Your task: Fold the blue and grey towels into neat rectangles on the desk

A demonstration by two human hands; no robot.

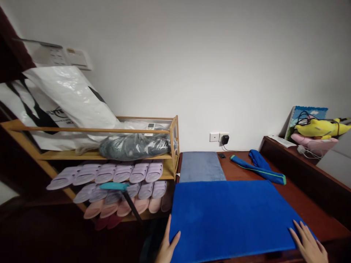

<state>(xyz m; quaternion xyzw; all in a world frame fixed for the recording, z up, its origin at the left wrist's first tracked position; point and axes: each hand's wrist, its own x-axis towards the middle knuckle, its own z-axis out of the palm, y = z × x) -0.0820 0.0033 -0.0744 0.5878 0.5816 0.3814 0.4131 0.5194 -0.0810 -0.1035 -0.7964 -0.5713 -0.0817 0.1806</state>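
Observation:
A bright blue rectangular cloth or mat (230, 219) lies flat over the reddish-brown wooden surface (301, 204). My left hand (167, 243) is at its near left edge, thumb and fingers apart, touching the side. At the near right corner my right hand (309, 241) rests with its fingers spread over the edge. Behind the blue mat, a grey-blue pad (202, 166) shows partly, its near part covered. A rolled dark blue strip with green trim (260, 170) lies on the wood at the back right.
At the left stands a wooden rack (82, 130) with rows of slippers (106, 173), white bags (74, 98) and a plastic-wrapped bundle (134, 145). A black plug (225, 139) sits in the wall. On the right ledge (274, 142) is a yellow plush toy (320, 128).

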